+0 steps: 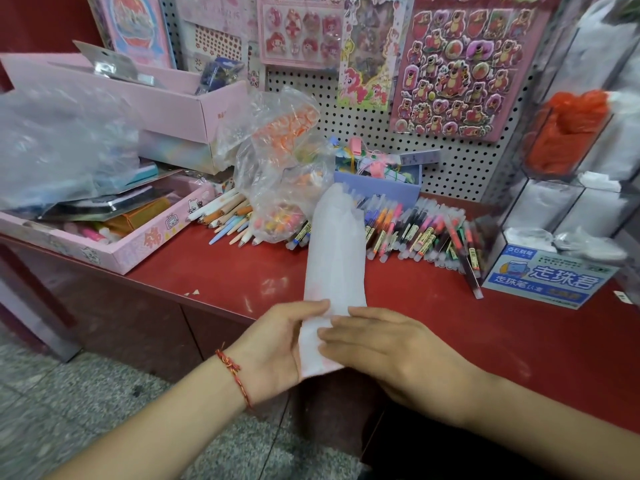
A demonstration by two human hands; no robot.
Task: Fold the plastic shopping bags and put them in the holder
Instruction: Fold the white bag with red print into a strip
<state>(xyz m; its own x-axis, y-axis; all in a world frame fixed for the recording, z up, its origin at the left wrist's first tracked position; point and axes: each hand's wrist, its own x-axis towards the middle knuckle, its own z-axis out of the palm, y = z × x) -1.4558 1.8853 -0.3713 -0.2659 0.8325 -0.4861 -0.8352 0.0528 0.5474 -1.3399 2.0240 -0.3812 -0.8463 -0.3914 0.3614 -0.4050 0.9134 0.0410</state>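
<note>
Both hands are on the near end of the plastic bag (334, 258). The left hand (277, 341) has its thumb over the edge with the fingers out of sight underneath, so it looks like a pinch. The right hand (381, 344) lies flat on top, fingers straight, pressing down. The bag is a long narrow white strip running across the red counter (450, 341) toward the pens (426, 233). This stuff is feather-light, floppy and slick, so I'd guess it springs open unless pinned. I'd grab the near end and fold away. The clear holder (568, 188) stands off right.
</note>
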